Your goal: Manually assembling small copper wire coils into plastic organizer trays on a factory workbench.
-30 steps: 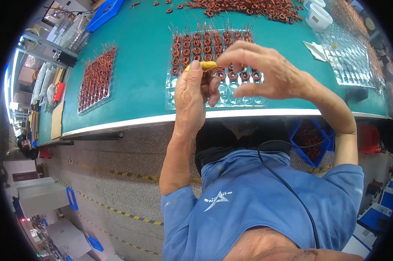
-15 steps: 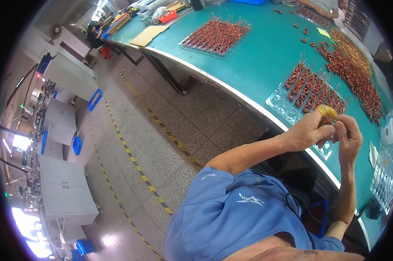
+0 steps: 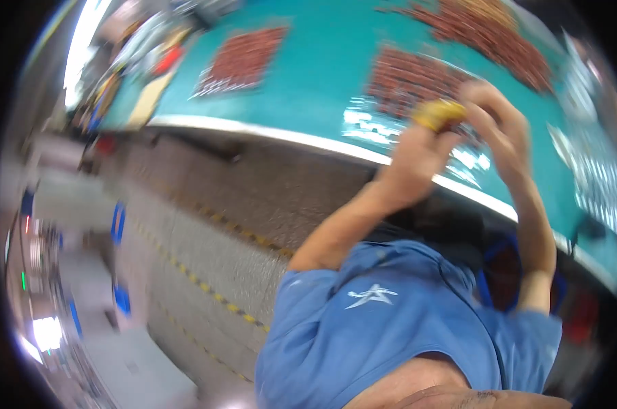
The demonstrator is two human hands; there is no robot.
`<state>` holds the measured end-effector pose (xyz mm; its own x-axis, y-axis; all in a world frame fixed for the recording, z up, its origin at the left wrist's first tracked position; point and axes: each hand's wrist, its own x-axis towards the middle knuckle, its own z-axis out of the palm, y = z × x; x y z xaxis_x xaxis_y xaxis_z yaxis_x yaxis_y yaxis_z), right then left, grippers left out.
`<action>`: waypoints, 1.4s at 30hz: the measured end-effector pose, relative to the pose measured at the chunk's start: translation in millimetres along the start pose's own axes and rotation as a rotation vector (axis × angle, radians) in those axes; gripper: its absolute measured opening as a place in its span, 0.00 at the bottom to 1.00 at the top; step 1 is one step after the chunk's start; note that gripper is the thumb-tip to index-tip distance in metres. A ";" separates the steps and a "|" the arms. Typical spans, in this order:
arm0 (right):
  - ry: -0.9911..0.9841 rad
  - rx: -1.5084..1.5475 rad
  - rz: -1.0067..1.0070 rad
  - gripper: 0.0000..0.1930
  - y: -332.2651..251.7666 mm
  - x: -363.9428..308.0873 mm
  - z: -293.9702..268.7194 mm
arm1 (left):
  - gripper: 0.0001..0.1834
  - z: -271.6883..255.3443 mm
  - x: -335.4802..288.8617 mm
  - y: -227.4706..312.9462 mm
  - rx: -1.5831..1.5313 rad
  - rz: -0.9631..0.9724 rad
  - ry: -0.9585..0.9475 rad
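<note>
Above the clear plastic tray (image 3: pixel 366 126) nearest me, my two hands meet, blurred by motion. My left hand (image 3: pixel 417 153) wears a yellow finger cover (image 3: pixel 439 114) and its fingers are closed in a pinch. Curled over from the right, my right hand (image 3: pixel 499 126) has its fingertips close to the left ones. Whatever lies between the fingertips is too smeared to make out. Rows of small red-brown ring-shaped coils (image 3: pixel 407 78) fill much of this tray, partly hidden behind my hands.
Farther left on the green table (image 3: pixel 315 82) stands another tray of coils (image 3: pixel 243 58). A loose heap of coils (image 3: pixel 499 48) lies at the far right. Stacked clear trays (image 3: pixel 591 174) sit near the right edge. The table's white front edge (image 3: pixel 267 134) runs before me.
The whole view has swung, so table and trays appear shifted left and lower-tilted. My hands stay close together over the near tray and are now blurred.
</note>
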<state>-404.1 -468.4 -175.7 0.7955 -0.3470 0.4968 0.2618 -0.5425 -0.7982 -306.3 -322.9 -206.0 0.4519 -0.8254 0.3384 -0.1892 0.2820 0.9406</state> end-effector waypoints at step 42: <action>0.417 -0.751 -0.525 0.06 -13.2 -48.9 19.1 | 0.16 19.6 -10.1 -28.1 0.028 0.142 0.145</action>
<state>-436.0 -429.6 -196.0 0.3857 -0.0874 0.9185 -0.0024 -0.9956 -0.0938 -322.5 -332.1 -236.4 0.5394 -0.6988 0.4698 -0.2833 0.3748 0.8827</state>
